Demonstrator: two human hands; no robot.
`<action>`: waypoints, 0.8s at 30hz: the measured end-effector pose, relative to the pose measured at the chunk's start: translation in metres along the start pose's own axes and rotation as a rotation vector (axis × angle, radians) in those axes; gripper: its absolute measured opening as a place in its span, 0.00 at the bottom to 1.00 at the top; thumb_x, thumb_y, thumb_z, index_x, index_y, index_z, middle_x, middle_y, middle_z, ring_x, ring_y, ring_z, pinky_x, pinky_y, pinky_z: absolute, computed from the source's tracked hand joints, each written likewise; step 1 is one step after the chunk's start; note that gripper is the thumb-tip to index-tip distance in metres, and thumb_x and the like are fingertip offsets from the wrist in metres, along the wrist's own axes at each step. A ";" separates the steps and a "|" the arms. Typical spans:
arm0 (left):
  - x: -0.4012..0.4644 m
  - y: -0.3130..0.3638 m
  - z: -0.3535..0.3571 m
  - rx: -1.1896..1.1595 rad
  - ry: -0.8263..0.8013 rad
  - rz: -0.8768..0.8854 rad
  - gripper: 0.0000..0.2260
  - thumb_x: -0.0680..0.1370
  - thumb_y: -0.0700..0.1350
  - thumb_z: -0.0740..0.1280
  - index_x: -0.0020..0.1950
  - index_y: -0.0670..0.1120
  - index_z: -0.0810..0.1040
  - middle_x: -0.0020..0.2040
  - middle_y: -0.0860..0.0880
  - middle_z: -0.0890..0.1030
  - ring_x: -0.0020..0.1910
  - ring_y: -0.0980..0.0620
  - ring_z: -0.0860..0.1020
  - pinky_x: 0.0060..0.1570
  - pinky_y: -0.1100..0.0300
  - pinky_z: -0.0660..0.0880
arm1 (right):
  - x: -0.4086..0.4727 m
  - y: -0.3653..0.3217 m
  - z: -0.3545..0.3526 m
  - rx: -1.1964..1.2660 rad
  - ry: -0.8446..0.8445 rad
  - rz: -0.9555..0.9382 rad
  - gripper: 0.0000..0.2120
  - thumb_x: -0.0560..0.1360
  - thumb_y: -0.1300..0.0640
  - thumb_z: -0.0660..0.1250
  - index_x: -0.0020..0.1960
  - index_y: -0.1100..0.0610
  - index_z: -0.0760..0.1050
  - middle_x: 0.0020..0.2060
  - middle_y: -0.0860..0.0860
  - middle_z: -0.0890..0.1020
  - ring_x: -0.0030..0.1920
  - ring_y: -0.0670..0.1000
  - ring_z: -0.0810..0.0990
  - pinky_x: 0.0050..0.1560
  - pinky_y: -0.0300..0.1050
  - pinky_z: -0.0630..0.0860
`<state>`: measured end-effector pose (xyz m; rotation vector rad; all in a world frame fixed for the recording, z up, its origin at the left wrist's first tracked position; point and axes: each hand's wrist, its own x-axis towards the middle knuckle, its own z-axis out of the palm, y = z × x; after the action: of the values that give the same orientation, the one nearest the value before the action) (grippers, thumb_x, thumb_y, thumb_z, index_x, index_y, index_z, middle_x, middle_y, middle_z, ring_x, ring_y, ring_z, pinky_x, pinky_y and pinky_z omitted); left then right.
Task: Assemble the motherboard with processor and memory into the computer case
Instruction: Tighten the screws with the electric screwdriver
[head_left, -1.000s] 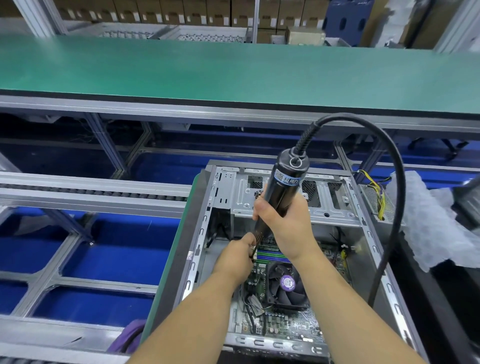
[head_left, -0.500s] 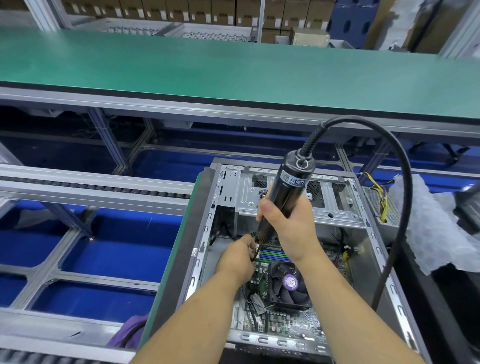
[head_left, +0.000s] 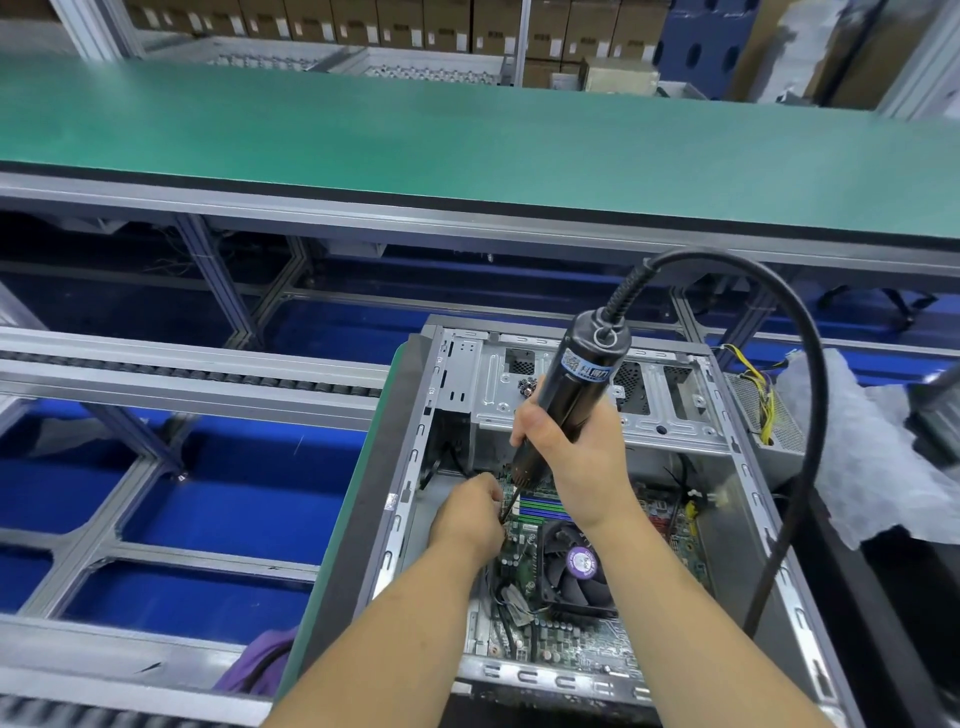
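Note:
An open grey computer case (head_left: 727, 530) lies in front of me with the green motherboard (head_left: 561, 639) inside it. A black cooler fan (head_left: 576, 569) with a purple centre sits on the board, and memory sticks (head_left: 540, 506) lie just beyond it. My right hand (head_left: 576, 462) grips a black electric screwdriver (head_left: 576, 384), tilted with its tip down at the board's far left corner. My left hand (head_left: 467, 519) pinches the bit near its tip, fingers curled. The screw itself is hidden by my fingers.
The screwdriver's black cable (head_left: 800, 415) arcs right over the case wall. White foam wrap (head_left: 883, 462) and yellow wires (head_left: 763, 395) lie at the right. A green bench top (head_left: 467, 140) runs across the back, a roller conveyor (head_left: 182, 374) to the left, purple cloth (head_left: 260, 665) below.
The view has shifted slightly and the screwdriver with both hands sits a little further right and lower in frame. Both hands keep the same hold at the board's corner.

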<state>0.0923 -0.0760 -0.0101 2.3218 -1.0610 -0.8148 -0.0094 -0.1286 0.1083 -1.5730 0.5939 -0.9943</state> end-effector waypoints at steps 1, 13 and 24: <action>0.000 -0.001 0.000 -0.014 -0.008 -0.014 0.09 0.75 0.35 0.66 0.51 0.47 0.77 0.49 0.46 0.81 0.52 0.43 0.80 0.53 0.53 0.79 | 0.000 0.000 0.000 0.005 -0.001 -0.004 0.33 0.68 0.40 0.72 0.44 0.72 0.71 0.38 0.71 0.75 0.40 0.66 0.76 0.47 0.63 0.75; 0.012 -0.008 0.008 -0.290 -0.008 -0.125 0.09 0.74 0.32 0.72 0.43 0.44 0.78 0.44 0.46 0.81 0.43 0.51 0.78 0.49 0.58 0.78 | 0.005 -0.006 -0.012 0.078 0.039 -0.077 0.28 0.71 0.41 0.69 0.39 0.69 0.75 0.32 0.51 0.79 0.36 0.48 0.78 0.43 0.42 0.75; 0.017 -0.008 0.013 -0.241 0.012 -0.095 0.06 0.75 0.36 0.73 0.44 0.45 0.79 0.47 0.46 0.82 0.44 0.50 0.79 0.50 0.58 0.78 | 0.005 -0.015 -0.015 0.119 0.067 -0.073 0.17 0.68 0.32 0.73 0.41 0.45 0.78 0.33 0.54 0.80 0.36 0.51 0.80 0.43 0.45 0.78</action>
<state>0.0964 -0.0863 -0.0302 2.1820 -0.8040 -0.9095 -0.0211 -0.1370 0.1243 -1.4691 0.5165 -1.1206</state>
